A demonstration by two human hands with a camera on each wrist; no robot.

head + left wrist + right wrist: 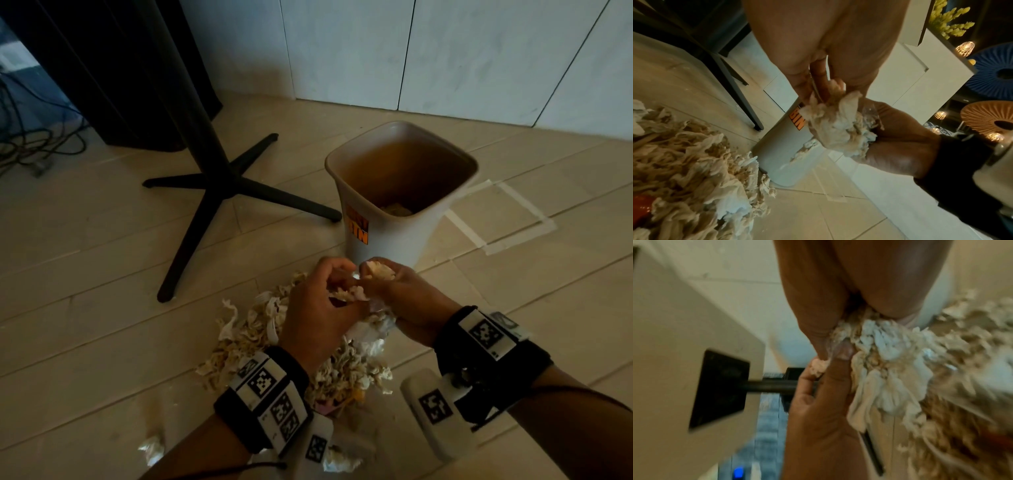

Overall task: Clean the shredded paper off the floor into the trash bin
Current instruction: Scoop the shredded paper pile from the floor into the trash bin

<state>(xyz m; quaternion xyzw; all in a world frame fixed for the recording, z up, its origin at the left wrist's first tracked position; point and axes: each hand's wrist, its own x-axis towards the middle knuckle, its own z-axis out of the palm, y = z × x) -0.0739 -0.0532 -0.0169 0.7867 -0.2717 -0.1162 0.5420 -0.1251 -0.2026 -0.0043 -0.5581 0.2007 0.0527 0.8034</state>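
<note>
Clearly both hands (359, 294) clutch a shredded paper (836, 128) wad (loosely bunched), so strands could spill short of the trash bin (383, 236).

Crumpled shredded paper (346, 371), smooth matt plastic bin (390, 236), matt wood-look floor (85, 274)

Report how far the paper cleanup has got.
Done: a little paper already lies at the bottom of the bin. In hand: the left hand and right hand together grip a clump of shreds just in front of the bin, not yet over it. Left: most of the job. A big pile remains on the floor, with stray bits nearer the person.
</note>
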